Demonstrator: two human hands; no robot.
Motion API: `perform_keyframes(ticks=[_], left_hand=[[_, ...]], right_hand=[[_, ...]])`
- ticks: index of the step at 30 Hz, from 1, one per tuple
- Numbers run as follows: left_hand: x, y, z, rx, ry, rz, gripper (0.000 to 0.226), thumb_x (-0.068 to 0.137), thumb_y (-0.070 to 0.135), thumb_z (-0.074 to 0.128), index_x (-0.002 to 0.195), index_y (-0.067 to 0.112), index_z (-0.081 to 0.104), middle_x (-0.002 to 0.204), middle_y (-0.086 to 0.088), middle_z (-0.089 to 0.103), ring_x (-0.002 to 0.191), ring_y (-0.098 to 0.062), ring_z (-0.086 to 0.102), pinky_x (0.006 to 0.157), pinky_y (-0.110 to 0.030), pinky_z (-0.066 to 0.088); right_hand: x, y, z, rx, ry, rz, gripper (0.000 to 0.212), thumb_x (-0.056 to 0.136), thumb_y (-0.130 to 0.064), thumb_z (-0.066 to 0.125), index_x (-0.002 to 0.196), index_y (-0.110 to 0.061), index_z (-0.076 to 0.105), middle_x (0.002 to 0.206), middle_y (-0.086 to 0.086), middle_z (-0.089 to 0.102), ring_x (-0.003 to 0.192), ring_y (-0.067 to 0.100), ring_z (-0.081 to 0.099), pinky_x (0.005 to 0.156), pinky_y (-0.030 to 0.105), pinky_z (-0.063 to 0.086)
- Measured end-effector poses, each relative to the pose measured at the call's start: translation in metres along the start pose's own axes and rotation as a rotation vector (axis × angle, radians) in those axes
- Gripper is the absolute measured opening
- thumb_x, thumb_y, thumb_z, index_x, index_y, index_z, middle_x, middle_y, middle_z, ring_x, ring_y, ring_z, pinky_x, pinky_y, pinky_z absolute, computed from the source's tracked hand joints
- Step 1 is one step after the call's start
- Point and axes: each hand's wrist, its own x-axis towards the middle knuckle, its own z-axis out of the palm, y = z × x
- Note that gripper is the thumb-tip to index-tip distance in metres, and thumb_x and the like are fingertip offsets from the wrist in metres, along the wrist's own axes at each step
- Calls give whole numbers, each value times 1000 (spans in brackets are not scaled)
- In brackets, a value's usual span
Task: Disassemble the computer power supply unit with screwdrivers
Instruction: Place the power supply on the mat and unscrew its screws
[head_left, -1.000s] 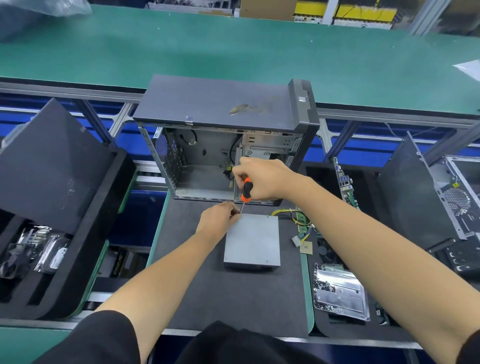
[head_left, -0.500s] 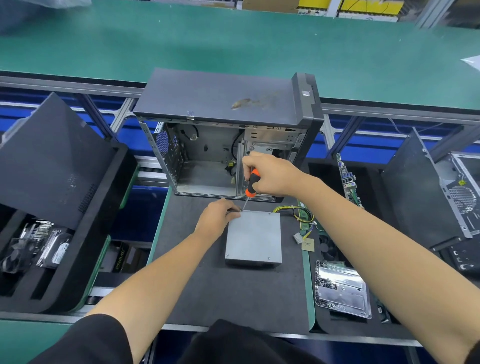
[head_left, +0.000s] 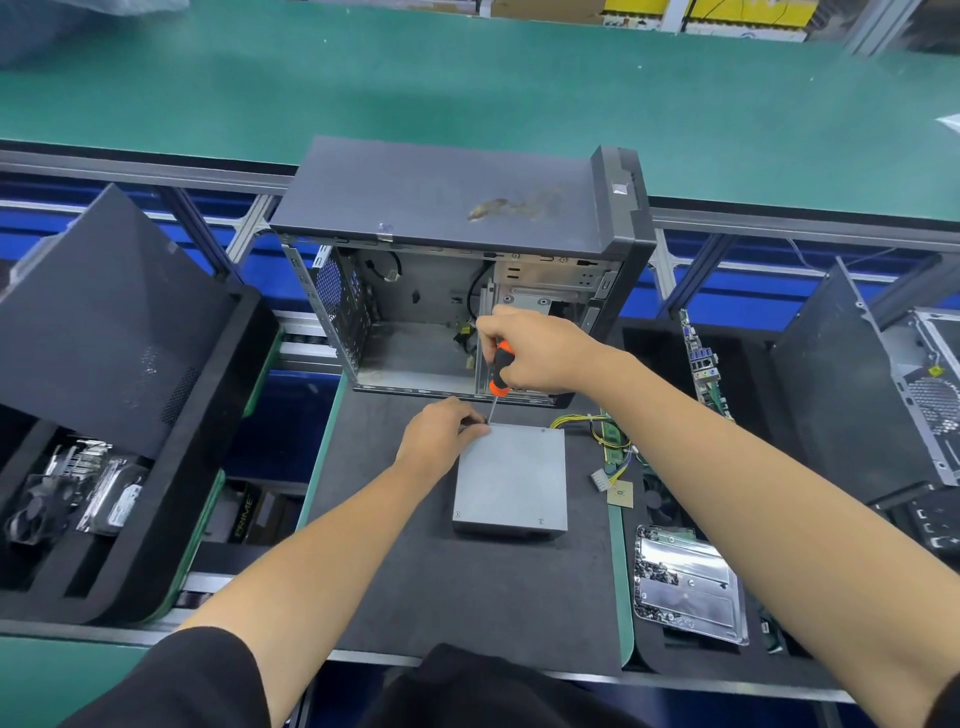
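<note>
Hiding under my left hand (head_left: 441, 436), the far left corner of the power supply unit (head_left: 511, 480) cannot be made out, nor can the screw or the tip of the screwdriver (head_left: 498, 376). My fingers curl there at the corner, but whether they pinch anything I cannot tell. The unit is a flat grey metal box with small screws at its near corners, lying on the dark mat (head_left: 415, 571) at centre frame, yellow wires (head_left: 597, 431) trailing from its far right. My right hand (head_left: 540, 356), just above it, grips the orange-and-black handle, shaft slanting down to that corner.
</note>
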Motion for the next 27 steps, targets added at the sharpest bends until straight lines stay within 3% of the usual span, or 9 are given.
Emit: perform_keyframes(ticks=[2, 6, 14, 18, 21, 24, 27], left_hand=[[1, 3, 1, 33, 23, -9, 16, 94, 42, 70, 98, 27, 77, 101, 11, 68, 92, -7, 64, 78, -32, 54], [1, 3, 3, 57, 39, -8, 15, 95, 43, 68, 97, 30, 75, 100, 14, 69, 90, -6, 64, 77, -32, 54], [7, -2, 0, 60, -16, 23, 16, 98, 39, 66, 103, 28, 76, 106, 15, 70, 97, -9, 64, 76, -28, 49], [7, -1, 0, 69, -12, -7, 14, 95, 44, 68, 98, 33, 76, 105, 18, 69, 97, -5, 63, 77, -30, 52], [5, 0, 2, 86, 10, -30, 12, 94, 47, 67, 96, 38, 75, 103, 19, 68, 96, -4, 62, 77, -31, 52], [6, 1, 2, 95, 20, -55, 14, 93, 50, 66, 96, 39, 75, 105, 22, 68, 96, -2, 62, 78, -29, 51], [8, 3, 0, 94, 1, -59, 13, 93, 49, 68, 95, 38, 74, 104, 21, 68, 98, -4, 62, 79, -30, 51]], right_hand=[[3, -1, -1, 6, -16, 9, 30, 71, -7, 63, 80, -32, 51, 96, -9, 51, 85, 13, 54, 63, 37, 47], [8, -4, -4, -48, -52, -11, 20, 75, -21, 67, 85, -29, 51, 88, -10, 51, 78, 10, 50, 56, 31, 34], [17, -18, -4, -308, -46, 75, 19, 93, -40, 51, 90, -22, 46, 71, -3, 50, 69, 24, 51, 53, 31, 30], [21, -24, -9, -267, -179, -91, 5, 84, -20, 56, 88, -24, 54, 85, -6, 55, 78, 21, 54, 56, 30, 32], [20, -23, -12, -206, -221, -158, 18, 76, -10, 59, 78, -27, 65, 88, -10, 44, 77, 14, 54, 55, 30, 37], [21, -22, -14, -313, -196, -125, 18, 83, -32, 62, 101, -32, 61, 94, -10, 47, 82, 18, 55, 58, 32, 40], [25, -26, -11, -530, -103, -85, 27, 98, -43, 40, 112, -21, 46, 78, 5, 51, 66, 28, 49, 52, 32, 28]])
